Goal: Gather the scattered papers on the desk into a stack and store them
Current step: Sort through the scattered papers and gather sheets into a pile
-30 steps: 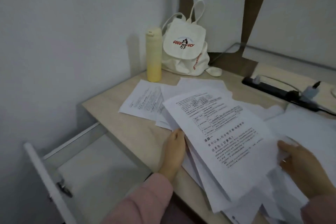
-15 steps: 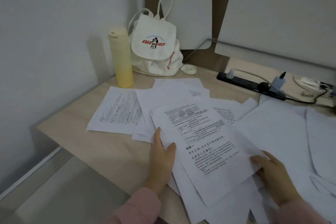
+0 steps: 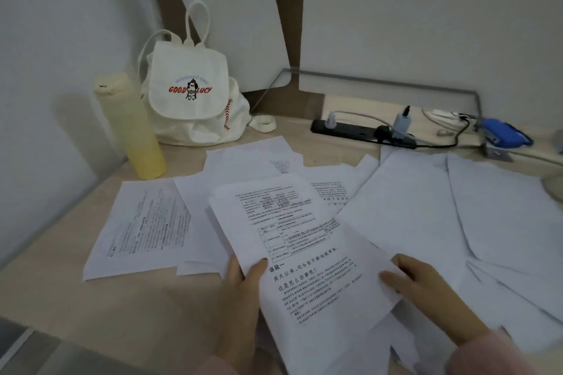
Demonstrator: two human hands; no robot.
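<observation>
Several white printed sheets lie scattered over the light wooden desk [image 3: 91, 292]. I hold a loose bundle of papers [image 3: 304, 253] above the desk's front edge. My left hand [image 3: 243, 298] grips its left edge, thumb on top of the printed page. My right hand [image 3: 426, 292] holds the right edge, thumb on the top sheet and fingers beneath. A single printed sheet [image 3: 146, 222] lies apart at the left. More blank-side sheets [image 3: 487, 216] spread out to the right. Part of the open drawer [image 3: 45, 353] shows at the bottom left.
A yellow bottle [image 3: 131, 128] and a white backpack [image 3: 195, 94] stand in the back left corner. A black power strip [image 3: 350, 131] with plugs and cables lies at the back, a blue object [image 3: 502, 132] to its right. Walls close in left and behind.
The view has swung right and up, so the open drawer has nearly left the frame. Both hands keep hold of the paper bundle, with my left thumb now on top of the page.
</observation>
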